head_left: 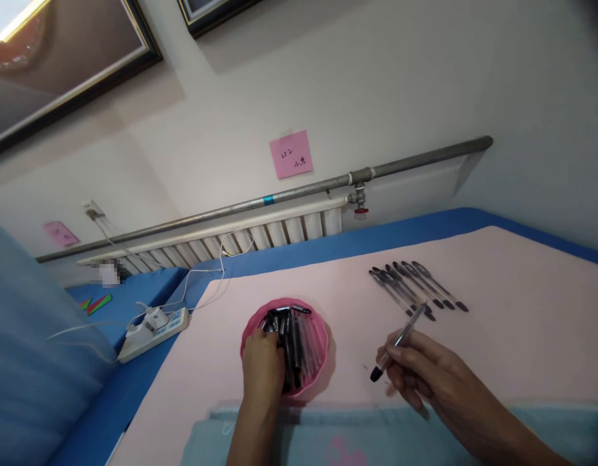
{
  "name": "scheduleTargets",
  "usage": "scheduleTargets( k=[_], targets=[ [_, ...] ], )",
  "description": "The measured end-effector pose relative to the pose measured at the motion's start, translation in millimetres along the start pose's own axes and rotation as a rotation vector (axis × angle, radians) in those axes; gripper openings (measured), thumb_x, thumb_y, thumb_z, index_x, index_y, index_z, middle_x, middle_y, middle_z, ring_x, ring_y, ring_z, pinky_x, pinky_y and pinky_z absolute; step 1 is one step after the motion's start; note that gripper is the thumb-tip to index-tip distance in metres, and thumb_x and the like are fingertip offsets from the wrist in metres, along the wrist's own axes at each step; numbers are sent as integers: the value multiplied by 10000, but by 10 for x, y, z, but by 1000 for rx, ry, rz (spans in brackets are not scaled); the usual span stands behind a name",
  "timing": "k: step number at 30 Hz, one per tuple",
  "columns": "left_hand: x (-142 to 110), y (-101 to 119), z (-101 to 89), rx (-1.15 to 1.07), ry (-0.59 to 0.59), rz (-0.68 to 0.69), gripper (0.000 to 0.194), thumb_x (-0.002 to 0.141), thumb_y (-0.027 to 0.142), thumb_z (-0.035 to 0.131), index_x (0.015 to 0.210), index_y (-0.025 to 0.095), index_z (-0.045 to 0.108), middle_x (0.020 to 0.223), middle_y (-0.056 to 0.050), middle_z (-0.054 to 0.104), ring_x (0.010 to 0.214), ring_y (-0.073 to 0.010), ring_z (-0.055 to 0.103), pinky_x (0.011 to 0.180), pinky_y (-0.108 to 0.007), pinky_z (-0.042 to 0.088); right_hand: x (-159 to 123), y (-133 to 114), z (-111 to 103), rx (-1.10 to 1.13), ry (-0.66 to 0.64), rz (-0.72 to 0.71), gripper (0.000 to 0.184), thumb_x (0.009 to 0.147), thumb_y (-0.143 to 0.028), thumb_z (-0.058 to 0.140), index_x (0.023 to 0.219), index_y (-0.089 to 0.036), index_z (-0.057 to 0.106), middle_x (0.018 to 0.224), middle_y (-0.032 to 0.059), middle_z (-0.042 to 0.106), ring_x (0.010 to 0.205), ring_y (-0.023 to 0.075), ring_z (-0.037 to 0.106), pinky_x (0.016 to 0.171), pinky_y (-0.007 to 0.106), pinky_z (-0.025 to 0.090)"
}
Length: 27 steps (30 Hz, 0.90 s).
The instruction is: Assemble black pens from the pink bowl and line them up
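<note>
My left hand (263, 364) reaches into a round pink basket (325, 331), its fingers curled down among black pen parts (295, 346). The fingertips are hidden, so what they grip does not show. Clear pen barrels (309, 343) lie along the basket's right side. Between the thumb and fingers of my right hand (428, 372) is a tilted pen (402, 338) with a clear barrel; its black end points down toward me. Just beyond that hand, several pens with black ends (408, 285) lie side by side in a slanted row on the pink tabletop (532, 323).
A light blue cloth (299, 440) runs along the near edge. At left, a white power strip (175, 327) with plugs and cables sits on the blue surface, beside a blue curtain (32, 349). Behind the table are a radiator (279, 230), a pipe (309, 188) and the wall.
</note>
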<state>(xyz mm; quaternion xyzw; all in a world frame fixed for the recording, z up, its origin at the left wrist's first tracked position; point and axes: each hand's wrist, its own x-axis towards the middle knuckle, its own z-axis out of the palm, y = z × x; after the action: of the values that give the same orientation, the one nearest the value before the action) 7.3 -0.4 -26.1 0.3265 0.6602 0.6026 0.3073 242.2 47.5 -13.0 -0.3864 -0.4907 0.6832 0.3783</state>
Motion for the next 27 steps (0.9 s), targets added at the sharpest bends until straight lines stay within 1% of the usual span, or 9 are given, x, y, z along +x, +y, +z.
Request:
scheduleTargets(
  k=[2,3,5,7,8,11,15,22,27],
  targets=[
    [-14,58,4,81,75,68,123,579,71,669,558,183,620,696,-28,563,818,-195,521,723,-264,369,-14,17,-2,-65,-46,-2,213,733,-409,561,707,-203,517,582,0,580,430,109,489,338,205,308],
    [-29,90,12,78,82,69,77,605,127,686,638,186,649,725,-24,585,783,-178,534,704,-259,387,-25,31,1,-111,-89,2,218,758,-418,533,708,-207,508,538,-17,559,400,100,465,333,199,290],
    [-72,149,51,-97,-18,-55,154,639,224,704,783,184,665,773,-17,622,703,-141,558,655,-248,425,-51,71,18,-210,-211,5,234,792,-430,495,699,-215,487,477,-50,508,348,81,407,332,192,266],
    [-129,186,119,-326,-149,-212,250,627,250,731,849,163,657,763,-13,640,629,-110,575,611,-233,455,-76,119,45,-293,-331,-15,249,800,-430,493,677,-217,463,488,-63,486,342,66,382,352,191,273],
    [-159,196,158,-421,-190,-272,277,614,241,746,859,151,652,745,-13,646,608,-102,583,606,-230,469,-87,144,58,-324,-376,-31,251,802,-424,496,669,-216,452,507,-63,481,353,64,385,367,190,280],
    [-234,198,266,-588,-222,-373,288,599,197,765,850,136,638,702,-18,663,623,-116,626,638,-245,504,-101,197,73,-406,-467,-60,225,819,-394,469,687,-214,448,487,-77,413,376,68,363,395,192,282],
    [-287,195,337,-663,-221,-432,266,600,154,765,824,137,624,705,-26,682,663,-140,655,677,-278,528,-103,188,52,-516,-513,-75,179,813,-343,470,703,-202,477,491,-71,379,434,84,351,419,196,272],
    [-321,241,365,-669,-307,-390,220,648,159,735,832,121,620,716,-44,685,676,-137,656,627,-236,528,-124,172,52,-552,-519,-102,158,819,-277,464,687,-199,501,492,-77,343,427,78,322,405,193,226],
    [-309,237,354,-669,-274,-401,239,632,148,743,832,120,615,706,-47,683,662,-146,659,609,-241,532,-106,206,36,-528,-544,-100,163,831,-298,462,733,-183,523,503,-81,341,432,72,312,400,178,233]
  ],
)
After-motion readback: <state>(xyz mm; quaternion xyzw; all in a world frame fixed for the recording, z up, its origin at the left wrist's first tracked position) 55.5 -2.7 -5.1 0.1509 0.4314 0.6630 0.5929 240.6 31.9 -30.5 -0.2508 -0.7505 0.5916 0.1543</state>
